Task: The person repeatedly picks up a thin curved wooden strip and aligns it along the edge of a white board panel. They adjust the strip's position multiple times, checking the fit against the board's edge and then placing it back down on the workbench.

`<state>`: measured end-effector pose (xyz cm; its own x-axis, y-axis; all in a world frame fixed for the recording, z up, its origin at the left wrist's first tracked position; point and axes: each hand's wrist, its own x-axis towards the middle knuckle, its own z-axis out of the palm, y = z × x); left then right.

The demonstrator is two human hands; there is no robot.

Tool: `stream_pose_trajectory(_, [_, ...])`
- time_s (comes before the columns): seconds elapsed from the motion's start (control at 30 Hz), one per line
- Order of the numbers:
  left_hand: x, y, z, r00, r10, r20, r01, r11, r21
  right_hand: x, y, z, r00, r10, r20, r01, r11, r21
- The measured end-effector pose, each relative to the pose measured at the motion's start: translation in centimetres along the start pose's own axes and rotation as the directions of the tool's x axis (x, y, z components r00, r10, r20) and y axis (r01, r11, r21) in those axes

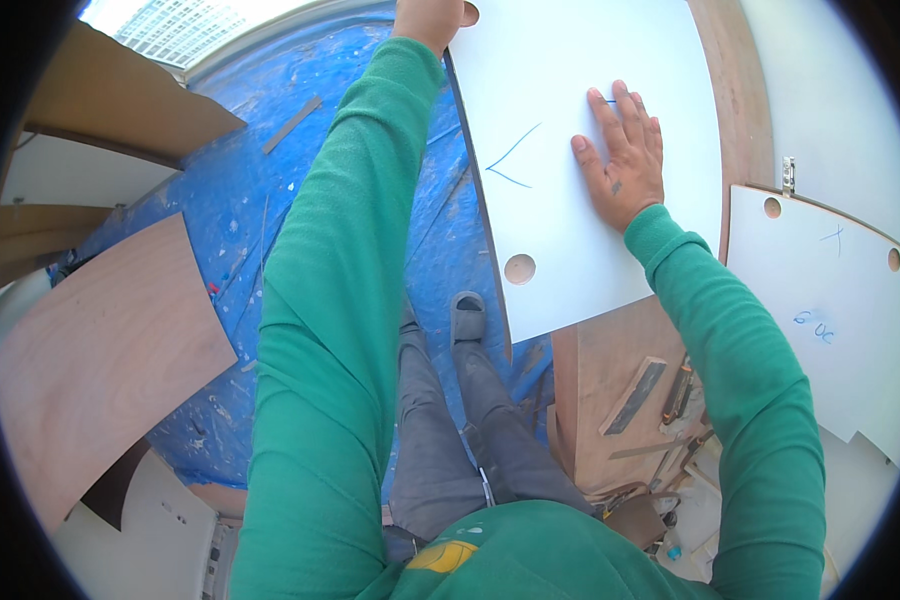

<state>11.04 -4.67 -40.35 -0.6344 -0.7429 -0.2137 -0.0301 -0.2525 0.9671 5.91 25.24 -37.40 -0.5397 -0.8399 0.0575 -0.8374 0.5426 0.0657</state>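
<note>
Panel (580,150) could slide: right hand (625,160) presses flat and open, left hand (428,20) clasps only its far corner.

Large panel (560,130) stands ahead of the person, over the floor tarp (240,220); left hand (425,20) at its far left edge, right hand (625,155) flat on its face. Second drilled panel (830,310) just right. Plywood sheet (90,370) well left on the tarp.
</note>
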Motion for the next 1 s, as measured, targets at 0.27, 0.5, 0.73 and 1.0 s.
stream_pose_trajectory(0.27, [3.0,-5.7,-1.9,0.782,0.578,0.232,-0.523,0.407,0.748,0.2,-0.2,-0.2,1.0,-0.008,0.007,0.008,1.0,0.02])
stream_pose_trajectory(0.5, [3.5,-6.4,-2.7,0.767,0.599,0.23,-0.536,0.402,0.742,0.2,-0.2,-0.1,0.999,-0.035,-0.018,0.035,0.999,0.009])
stream_pose_trajectory(0.73, [-0.1,-2.0,-1.3,0.995,0.034,0.09,-0.031,0.999,-0.037,-0.1,0.3,0.2,0.998,-0.048,-0.042,0.05,0.998,0.044])
stream_pose_trajectory(1.0, [-6.2,-4.7,0.1,0.962,0.272,0.001,-0.271,0.961,-0.05,0.1,0.5,0.5,0.995,-0.068,-0.075,0.072,0.996,0.055])
